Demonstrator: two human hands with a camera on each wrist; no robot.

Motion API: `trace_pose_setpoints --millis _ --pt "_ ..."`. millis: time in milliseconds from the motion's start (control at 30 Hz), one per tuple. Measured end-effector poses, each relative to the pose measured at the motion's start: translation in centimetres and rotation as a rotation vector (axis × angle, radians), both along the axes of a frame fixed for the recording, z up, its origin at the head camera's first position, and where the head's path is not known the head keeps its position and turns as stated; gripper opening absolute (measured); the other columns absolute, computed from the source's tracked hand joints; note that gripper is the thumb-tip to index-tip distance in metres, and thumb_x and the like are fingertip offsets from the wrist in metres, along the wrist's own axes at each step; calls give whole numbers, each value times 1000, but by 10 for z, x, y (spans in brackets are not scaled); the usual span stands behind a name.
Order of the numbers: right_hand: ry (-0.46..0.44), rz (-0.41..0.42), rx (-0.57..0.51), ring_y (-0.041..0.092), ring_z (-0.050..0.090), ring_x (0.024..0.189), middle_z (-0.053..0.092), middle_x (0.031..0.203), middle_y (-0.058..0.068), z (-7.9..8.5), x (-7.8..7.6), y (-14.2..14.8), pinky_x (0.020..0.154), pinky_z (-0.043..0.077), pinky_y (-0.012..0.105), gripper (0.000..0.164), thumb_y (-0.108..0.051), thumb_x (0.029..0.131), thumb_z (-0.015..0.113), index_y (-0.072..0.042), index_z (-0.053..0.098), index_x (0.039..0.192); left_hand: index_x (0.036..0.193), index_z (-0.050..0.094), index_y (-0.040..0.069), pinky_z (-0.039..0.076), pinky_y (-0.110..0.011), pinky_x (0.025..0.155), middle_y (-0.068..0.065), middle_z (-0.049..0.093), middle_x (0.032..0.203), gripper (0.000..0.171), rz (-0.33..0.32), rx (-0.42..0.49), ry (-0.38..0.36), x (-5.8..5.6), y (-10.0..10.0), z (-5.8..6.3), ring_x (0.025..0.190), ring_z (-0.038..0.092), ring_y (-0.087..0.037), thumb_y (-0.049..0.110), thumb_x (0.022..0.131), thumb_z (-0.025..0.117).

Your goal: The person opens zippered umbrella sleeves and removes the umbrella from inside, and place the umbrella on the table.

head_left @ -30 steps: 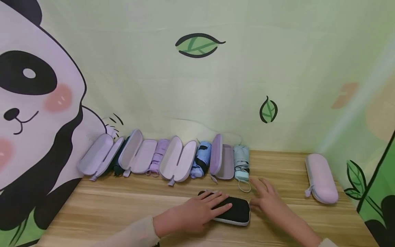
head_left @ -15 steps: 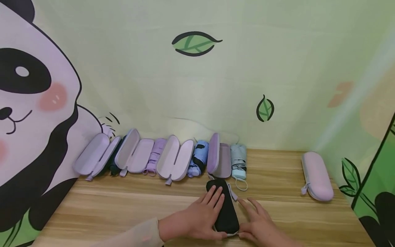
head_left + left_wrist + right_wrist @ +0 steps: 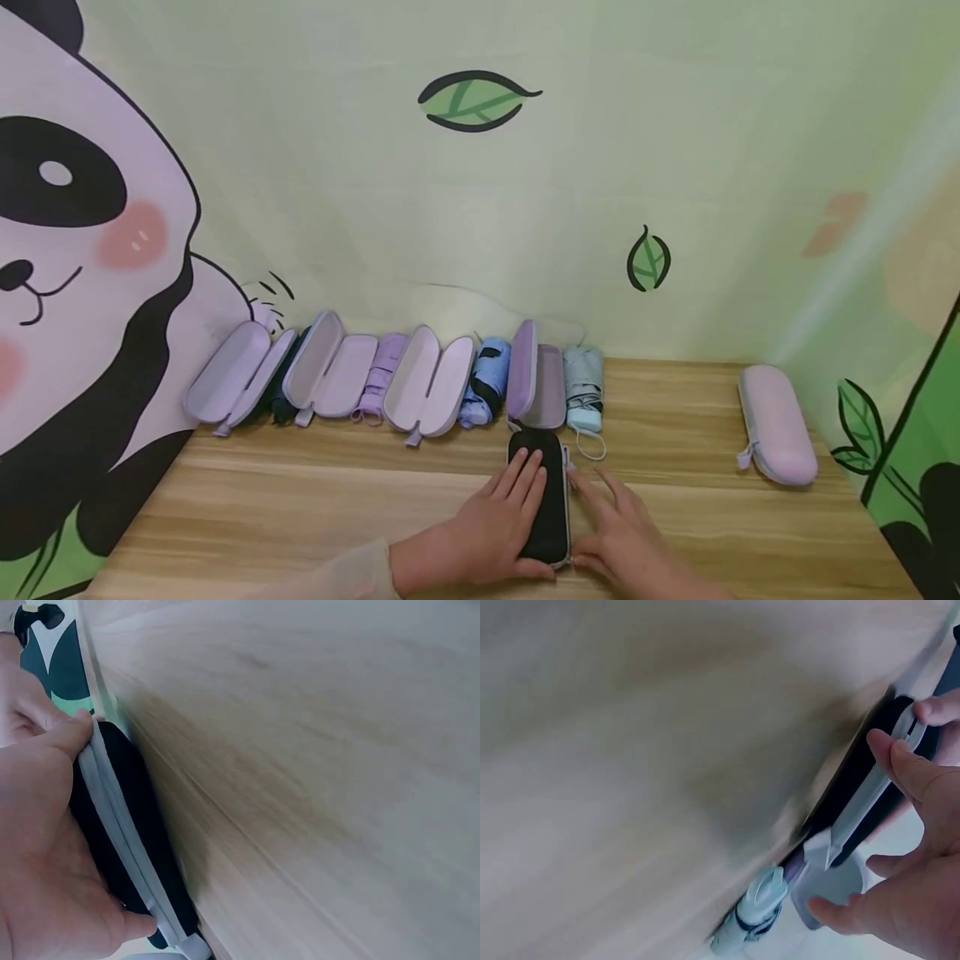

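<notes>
Pale green backdrop [image 3: 360, 192], printed panda [image 3: 112, 333] at left, two separate leaf prints mid-wall. Wood-grain table [image 3: 247, 517].

Count: 6 cases, 4 rolled umbrellas, 2 hands.

Cases: 4 stand unfolded in the back row, 2 closed or nearly so. Row from left: first open case [image 3: 228, 375], dark green umbrella [image 3: 282, 404], second open case [image 3: 352, 379], purple umbrella [image 3: 381, 375], third open case [image 3: 412, 379], blue umbrella [image 3: 487, 379], purple open case [image 3: 522, 367] with its lid upright, light teal umbrella [image 3: 585, 379] with a wrist loop. Pink case [image 3: 776, 425] sits alone at far right, zip pull hanging at its left side.

Work item: black case [image 3: 553, 517], lying on the table in front of the purple open case, long axis pointing away from the person. Oblong, rounded corners, matte black shell, light grey zip band [image 3: 866, 795] round the side, pale fabric tab [image 3: 821, 844] at the far end.

Left hand [image 3: 487, 529]: fingers straight, laid flat across the lid, thumb at the near end. Right hand [image 3: 622, 533]: alongside the case's right side, index reaching toward the tab, lower digits touching the zip band near the close end. Can't tell whether they pinch the zip slider or just touch.
</notes>
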State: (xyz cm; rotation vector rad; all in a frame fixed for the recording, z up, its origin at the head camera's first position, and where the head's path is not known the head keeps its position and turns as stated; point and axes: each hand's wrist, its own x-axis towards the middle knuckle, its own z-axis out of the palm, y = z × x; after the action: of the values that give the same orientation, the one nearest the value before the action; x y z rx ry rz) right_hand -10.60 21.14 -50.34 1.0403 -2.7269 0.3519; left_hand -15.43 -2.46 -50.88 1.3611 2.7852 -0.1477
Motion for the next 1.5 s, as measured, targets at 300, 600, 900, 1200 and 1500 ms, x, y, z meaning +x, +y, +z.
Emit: trace_pose_setpoints --millis 300,600,900,1200,1500 --pt "151 -128 101 53 23 145 33 163 13 -2 -28 9 99 27 82 6 -34 80 83 -34 77 81 161 17 0 31 -47 118 -22 7 169 110 -29 6 19 -1 -2 1 155 7 -39 83 91 34" --pt "184 -209 89 56 18 147 29 165 12 -10 -71 12 100 19 86 16 -29 84 82 -28 81 100 162 14 1 31 -48 118 -22 2 169 108 -54 10 -36 -3 0 -1 155 2 -41 82 92 32" --pt "194 -205 33 58 20 145 31 164 13 -9 -78 14 101 14 86 12 -27 84 82 -29 81 96 162 15 1 32 -48 117 -23 3 169 107 -61 4 -22 -3 1 3 155 3 -41 81 92 33" --pt "161 -227 44 58 18 146 31 164 13 -7 -77 12 101 16 86 9 -27 86 81 -29 80 95 162 16 1 31 -48 118 -23 3 169 107 -71 -6 -26 -4 1 4 155 4 -42 80 93 34" --pt "179 -240 68 57 24 144 36 161 15 -10 -78 10 100 21 85 10 -31 86 80 -30 80 96 161 16 0 32 -49 117 -24 5 168 107 -83 -18 -9 -3 -2 7 155 5 -43 80 93 32"
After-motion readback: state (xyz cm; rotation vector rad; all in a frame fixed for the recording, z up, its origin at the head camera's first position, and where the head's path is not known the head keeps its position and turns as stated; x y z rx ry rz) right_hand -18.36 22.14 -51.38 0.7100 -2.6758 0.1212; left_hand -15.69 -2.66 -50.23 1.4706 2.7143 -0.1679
